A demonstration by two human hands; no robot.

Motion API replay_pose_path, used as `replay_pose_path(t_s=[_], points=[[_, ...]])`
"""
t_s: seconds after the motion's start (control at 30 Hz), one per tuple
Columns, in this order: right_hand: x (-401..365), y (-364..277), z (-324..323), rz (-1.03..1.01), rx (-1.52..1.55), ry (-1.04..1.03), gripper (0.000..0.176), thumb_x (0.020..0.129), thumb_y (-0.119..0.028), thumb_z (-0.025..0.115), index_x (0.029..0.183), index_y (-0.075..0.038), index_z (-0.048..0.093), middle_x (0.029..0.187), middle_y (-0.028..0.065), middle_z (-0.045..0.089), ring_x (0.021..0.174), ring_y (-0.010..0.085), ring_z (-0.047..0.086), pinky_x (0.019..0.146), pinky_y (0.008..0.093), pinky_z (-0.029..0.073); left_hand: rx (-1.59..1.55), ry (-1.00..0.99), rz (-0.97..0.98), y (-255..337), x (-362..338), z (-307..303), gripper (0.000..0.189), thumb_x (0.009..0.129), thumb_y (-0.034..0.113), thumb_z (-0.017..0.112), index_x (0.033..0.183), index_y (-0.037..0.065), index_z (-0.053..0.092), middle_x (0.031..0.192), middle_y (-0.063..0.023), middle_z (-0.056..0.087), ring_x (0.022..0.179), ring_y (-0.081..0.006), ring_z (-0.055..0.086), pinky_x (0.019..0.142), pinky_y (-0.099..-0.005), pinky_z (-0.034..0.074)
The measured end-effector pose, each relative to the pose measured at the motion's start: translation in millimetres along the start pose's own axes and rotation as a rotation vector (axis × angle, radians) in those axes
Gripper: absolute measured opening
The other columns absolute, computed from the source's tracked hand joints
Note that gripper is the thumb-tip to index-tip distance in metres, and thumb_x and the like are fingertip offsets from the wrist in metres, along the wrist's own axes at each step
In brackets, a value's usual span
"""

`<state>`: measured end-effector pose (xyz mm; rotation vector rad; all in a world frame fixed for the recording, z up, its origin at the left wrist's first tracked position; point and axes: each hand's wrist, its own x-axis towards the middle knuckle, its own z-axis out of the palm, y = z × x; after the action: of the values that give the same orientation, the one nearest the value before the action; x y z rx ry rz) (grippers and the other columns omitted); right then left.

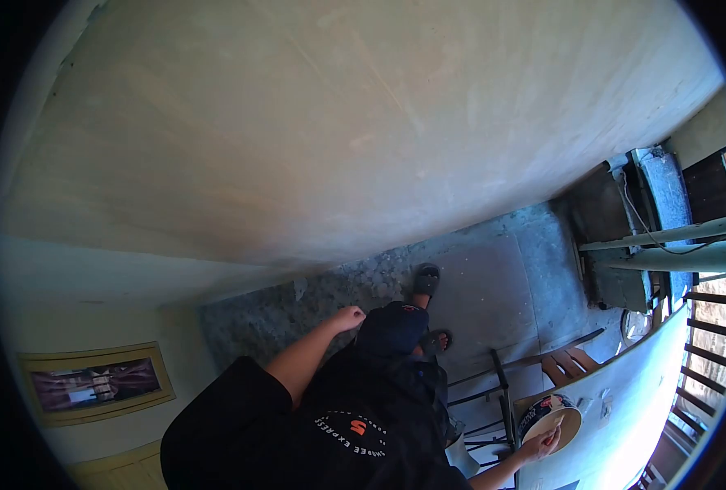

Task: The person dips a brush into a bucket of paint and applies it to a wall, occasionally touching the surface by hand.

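My left hand (350, 318) is beside my dark-clothed leg, its fingers curled in, with nothing seen in them. My right hand (540, 445) reaches over the rim of a round bucket (531, 414) with a dark printed label. Its fingers are closed around something small and pale at the opening, too small to make out. The inside of the bucket looks cream-coloured. The bucket stands at the edge of a pale tabletop (616, 408).
A large beige wall (363, 131) rises ahead of me. My sandalled feet are on a grey floor (481, 286). A wooden chair (569, 365) stands by the table. Pale green pipes (677, 256) run at the right, near a slatted opening. A framed window (97, 385) is at the lower left.
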<state>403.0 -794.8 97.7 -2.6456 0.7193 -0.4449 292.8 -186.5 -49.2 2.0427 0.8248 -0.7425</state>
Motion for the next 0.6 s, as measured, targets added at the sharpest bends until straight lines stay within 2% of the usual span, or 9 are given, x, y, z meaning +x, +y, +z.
replay_pose_path(t_s=[0.03, 0.1, 0.2, 0.33, 0.4, 0.53, 0.6], points=[[0, 1, 0, 0.002, -0.002, -0.006, 0.028, 0.093, -0.024, 0.05, 0.108, -0.004, 0.061, 0.103, 0.0134, 0.061, 0.089, 0.0253, 0.058, 0.069, 0.0319, 0.049, 0.003, -0.002, -0.006, 1, -4, -4, 0.036, 0.082, 0.036, 0.057, 0.096, 0.003, 0.064, 0.097, -0.0164, 0.065, 0.09, -0.0307, 0.062, 0.078, -0.0383, 0.048], [-2, 3, 0, 0.196, 0.095, -0.044, 0.028, 0.093, -0.023, 0.049, 0.108, -0.003, 0.062, 0.102, 0.0129, 0.061, 0.087, 0.0245, 0.058, 0.07, 0.0312, 0.049, 0.053, -0.083, -0.181, 4, -15, -9, 0.037, 0.082, 0.037, 0.057, 0.098, 0.004, 0.064, 0.099, -0.0171, 0.064, 0.092, -0.0317, 0.061, 0.079, -0.0391, 0.048], [-2, 0, -5, 0.279, 0.171, -0.042, 0.028, 0.093, -0.024, 0.049, 0.107, -0.002, 0.061, 0.101, 0.0131, 0.061, 0.085, 0.0246, 0.058, 0.071, 0.0305, 0.048, 0.126, -0.091, -0.159, -3, -23, -8, 0.038, 0.082, 0.037, 0.056, 0.099, 0.004, 0.064, 0.097, -0.0176, 0.064, 0.091, -0.032, 0.062, 0.078, -0.0395, 0.048], [-2, 0, -9, 0.288, 0.22, -0.045, 0.029, 0.094, -0.024, 0.049, 0.107, -0.001, 0.061, 0.1, 0.0132, 0.061, 0.082, 0.0243, 0.058, 0.071, 0.0301, 0.047, 0.133, -0.1, -0.166, 13, -29, -14, 0.037, 0.082, 0.036, 0.056, 0.099, 0.004, 0.064, 0.095, -0.0172, 0.065, 0.09, -0.0312, 0.062, 0.078, -0.0386, 0.048], [0, -4, -10, 0.302, 0.185, -0.041, 0.03, 0.094, -0.024, 0.049, 0.109, 0.0, 0.06, 0.101, 0.0132, 0.061, 0.082, 0.0238, 0.057, 0.071, 0.0305, 0.046, 0.106, -0.148, -0.231, 28, -25, -16, 0.036, 0.083, 0.035, 0.055, 0.098, 0.003, 0.064, 0.094, -0.0169, 0.065, 0.089, -0.0295, 0.062, 0.077, -0.0373, 0.047], [-3, 4, -10, 0.257, 0.257, -0.042, 0.03, 0.094, -0.024, 0.049, 0.108, 0.0, 0.06, 0.101, 0.0135, 0.062, 0.085, 0.0245, 0.058, 0.074, 0.031, 0.046, 0.002, -0.11, -0.173, 36, -22, -15, 0.035, 0.083, 0.034, 0.056, 0.095, 0.003, 0.064, 0.094, -0.0166, 0.065, 0.088, -0.0276, 0.062, 0.075, -0.0364, 0.047], [-1, -1, -11, 0.276, 0.235, 0.004, 0.029, 0.094, -0.024, 0.049, 0.108, -0.001, 0.06, 0.102, 0.0139, 0.062, 0.088, 0.0255, 0.058, 0.077, 0.0315, 0.045, 0.07, -0.016, -0.013, 37, -20, -10, 0.034, 0.082, 0.034, 0.056, 0.095, 0.003, 0.065, 0.092, -0.0163, 0.065, 0.085, -0.0267, 0.063, 0.073, -0.0365, 0.047]])
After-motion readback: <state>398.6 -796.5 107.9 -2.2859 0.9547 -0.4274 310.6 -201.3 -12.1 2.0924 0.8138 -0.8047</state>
